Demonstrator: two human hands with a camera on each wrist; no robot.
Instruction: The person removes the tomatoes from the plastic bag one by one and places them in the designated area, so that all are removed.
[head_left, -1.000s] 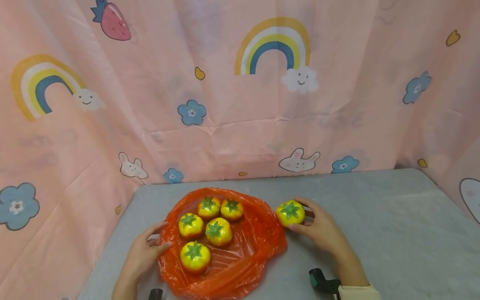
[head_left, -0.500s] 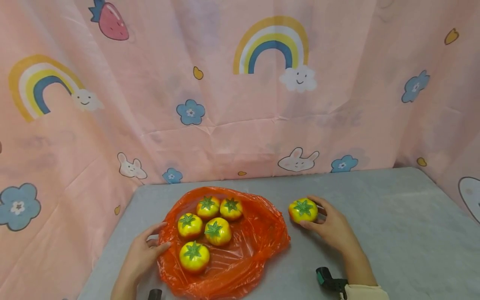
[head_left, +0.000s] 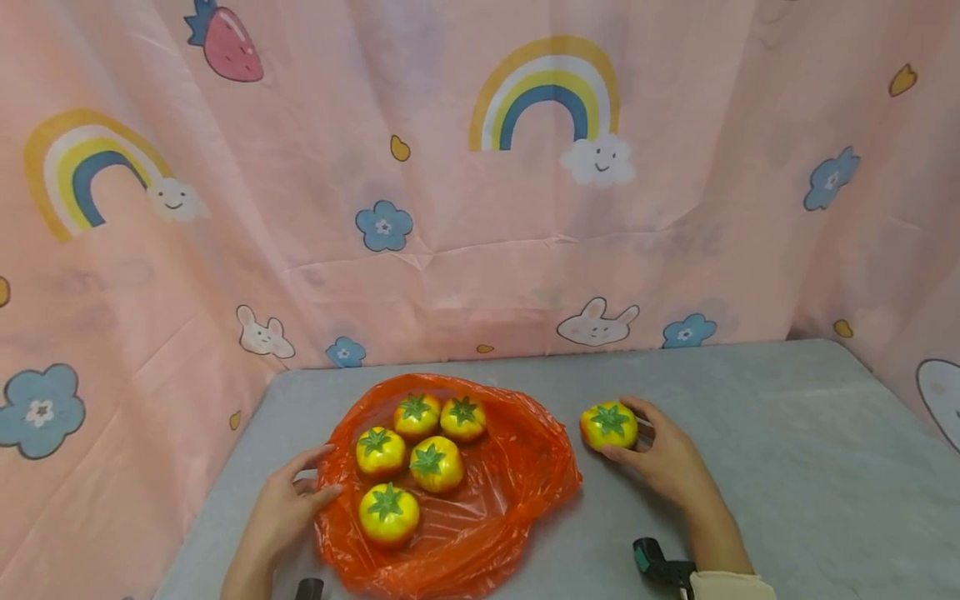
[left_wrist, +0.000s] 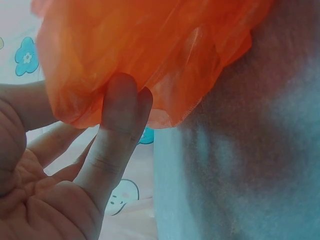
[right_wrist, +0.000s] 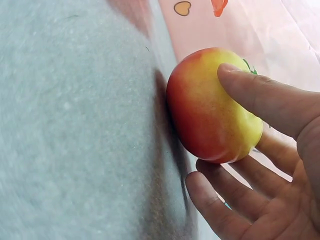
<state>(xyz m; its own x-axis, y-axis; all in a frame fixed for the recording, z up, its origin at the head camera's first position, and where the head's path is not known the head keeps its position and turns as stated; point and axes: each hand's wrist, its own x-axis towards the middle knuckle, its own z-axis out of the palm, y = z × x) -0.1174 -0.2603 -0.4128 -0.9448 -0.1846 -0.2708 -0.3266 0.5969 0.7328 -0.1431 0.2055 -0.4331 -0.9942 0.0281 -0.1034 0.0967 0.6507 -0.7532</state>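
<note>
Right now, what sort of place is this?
Probably a makeshift recording booth: a cartoon-print curtain hangs behind and beside a grey table, and a black wrist device looks like a camera mount.

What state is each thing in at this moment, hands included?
Orange bag: spread open on the table, crumpled.
Five yellow-red fruits: inside the bag, leafy tops up.
Sixth fruit: held outside the bag, leafy top up; whether it touches the table is hard to tell.
Left hand: pinching the bag's left edge.
Right hand: gripping the sixth fruit.
Backdrop: hanging, creased.
</note>
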